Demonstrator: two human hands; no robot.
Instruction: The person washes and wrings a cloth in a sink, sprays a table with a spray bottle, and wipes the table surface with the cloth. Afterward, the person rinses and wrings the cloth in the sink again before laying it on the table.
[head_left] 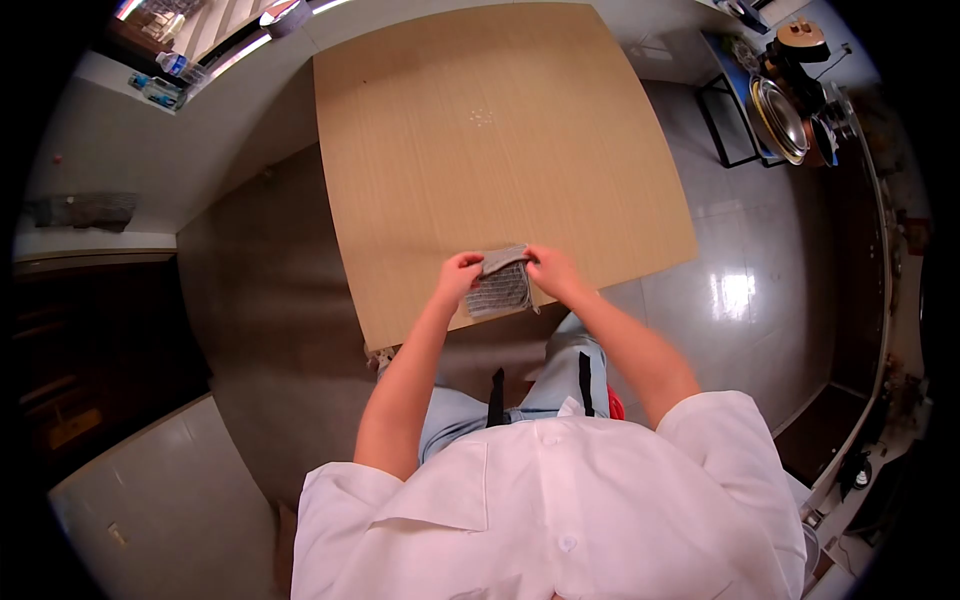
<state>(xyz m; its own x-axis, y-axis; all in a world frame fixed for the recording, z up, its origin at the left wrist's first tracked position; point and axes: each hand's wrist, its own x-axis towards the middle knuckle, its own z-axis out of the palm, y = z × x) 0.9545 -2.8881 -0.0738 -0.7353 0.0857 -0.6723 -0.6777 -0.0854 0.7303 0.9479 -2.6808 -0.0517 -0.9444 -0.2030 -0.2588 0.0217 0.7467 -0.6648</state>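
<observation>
A grey striped cloth (498, 290) lies at the near edge of the wooden table (500, 180), its far edge folded over toward me. My left hand (462, 275) pinches the cloth's upper left corner, fingers closed. At the upper right corner, my right hand (548, 270) grips the same cloth between closed fingers. Farther up the tabletop lies a small scatter of pale crumbs (482, 118).
Bottles (160, 90) and a roll of tape (285, 18) stand on the ledge at the upper left. At the upper right a black-framed rack (725, 120) stands beside metal pans (780, 118). My legs are below the table's near edge.
</observation>
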